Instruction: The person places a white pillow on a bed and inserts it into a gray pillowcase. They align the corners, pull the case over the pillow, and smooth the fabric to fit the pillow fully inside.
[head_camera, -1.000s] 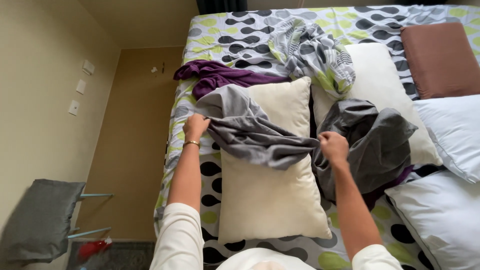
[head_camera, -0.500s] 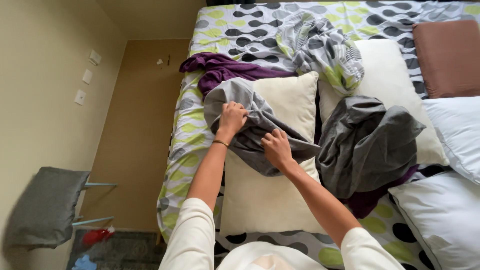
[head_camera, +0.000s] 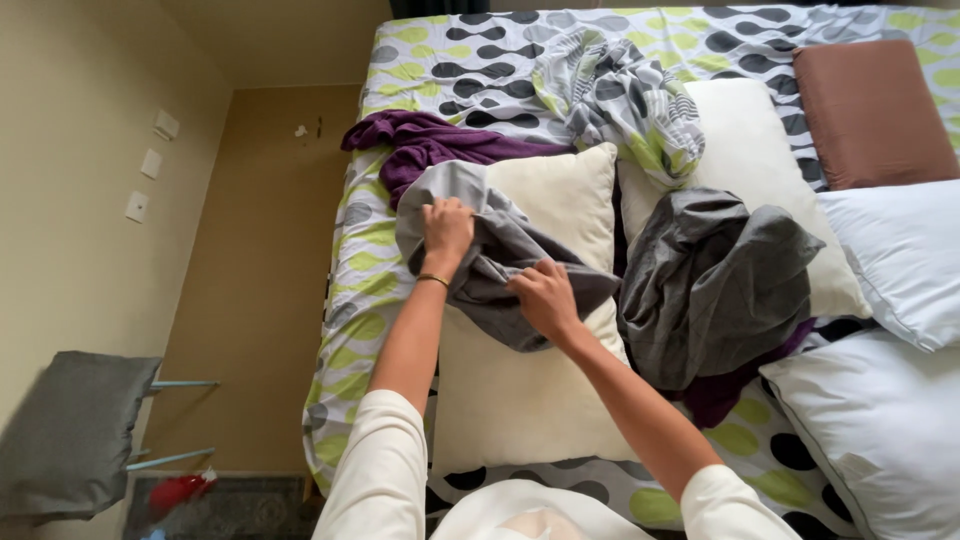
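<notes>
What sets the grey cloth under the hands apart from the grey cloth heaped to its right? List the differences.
The grey cloth in the hands is gripped by the left hand and right hand; the grey heap lies untouched. The held cloth drapes over the cream pillow; the heap sits on the white pillow. The heap looks darker and bulkier. Both are crumpled grey fabric.

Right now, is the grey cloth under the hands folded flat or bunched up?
Bunched up: the grey cloth lies creased on the cream pillow, left hand and right hand gripping it.
</notes>
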